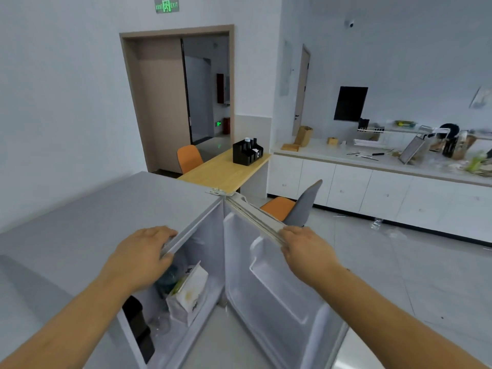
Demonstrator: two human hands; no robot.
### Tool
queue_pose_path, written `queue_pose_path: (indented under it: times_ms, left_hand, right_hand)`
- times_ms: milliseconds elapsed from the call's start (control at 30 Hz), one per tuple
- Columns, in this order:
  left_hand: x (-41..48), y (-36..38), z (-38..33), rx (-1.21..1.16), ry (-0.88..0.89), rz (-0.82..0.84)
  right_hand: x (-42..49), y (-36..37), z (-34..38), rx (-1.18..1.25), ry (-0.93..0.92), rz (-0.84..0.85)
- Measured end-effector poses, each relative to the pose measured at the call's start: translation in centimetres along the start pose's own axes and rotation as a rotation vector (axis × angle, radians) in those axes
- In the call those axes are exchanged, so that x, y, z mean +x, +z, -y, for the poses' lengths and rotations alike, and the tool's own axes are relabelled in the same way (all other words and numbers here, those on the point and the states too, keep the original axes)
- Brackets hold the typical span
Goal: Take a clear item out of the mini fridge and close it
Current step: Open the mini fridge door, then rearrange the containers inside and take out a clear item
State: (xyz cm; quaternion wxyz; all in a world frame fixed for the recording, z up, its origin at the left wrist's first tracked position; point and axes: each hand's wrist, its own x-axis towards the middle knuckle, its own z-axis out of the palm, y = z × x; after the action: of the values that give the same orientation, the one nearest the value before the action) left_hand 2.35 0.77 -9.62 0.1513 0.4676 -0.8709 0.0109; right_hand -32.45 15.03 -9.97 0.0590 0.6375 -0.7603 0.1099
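Note:
The grey mini fridge [87,222] stands below me with its door [269,286] swung open to the right. My right hand [306,249] grips the door's top edge. My left hand [141,257] rests on the front edge of the fridge top, fingers curled over it. Inside I see a white carton [189,294], a dark bottle-like item [167,278] behind it, a black object [138,328] at the left, and something clear [159,323] on the fridge floor, too faint to tell what it is.
A wooden table [223,169] with a black organiser [246,153] stands behind the fridge, with orange chairs [189,158] and a grey chair [306,206]. A white counter [372,161] with kitchen items runs along the right wall. An open doorway [205,89] is ahead.

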Motion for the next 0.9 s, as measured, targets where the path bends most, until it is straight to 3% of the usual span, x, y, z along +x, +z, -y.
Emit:
queue_pose_path:
  times_ms: [200, 533, 600, 733, 800, 900]
  left_hand:
    - [-0.8, 0.1, -0.3, 0.102, -0.02, -0.031]
    - [-1.7, -1.0, -2.7, 0.1, -0.106, -0.017]
    - [-2.7, -0.8, -4.2, 0.003, -0.157, -0.046]
    - [-5.7, 2.1, -7.9, -0.003, -0.107, -0.101]
    - [-7.2, 4.8, -9.2, -0.071, -0.187, -0.045]
    - [-8.5, 9.5, -9.3, -0.187, -0.393, 0.08]
  right_hand:
    - [0.1, 1.3, -4.4, -0.24, 0.205, 0.013]
    - [1.5, 1.0, -7.6, -0.213, 0.163, 0.08]
    - [1.0, 0.9, -7.7, -0.124, 0.106, -0.016]
    - [-1.0, 2.3, -4.8, 0.105, -0.233, -0.345]
    - [-1.8, 3.9, -2.0, 0.231, -0.322, -0.295]
    - [-1.9, 7.3, 2.9, 0.444, -0.271, 0.026]
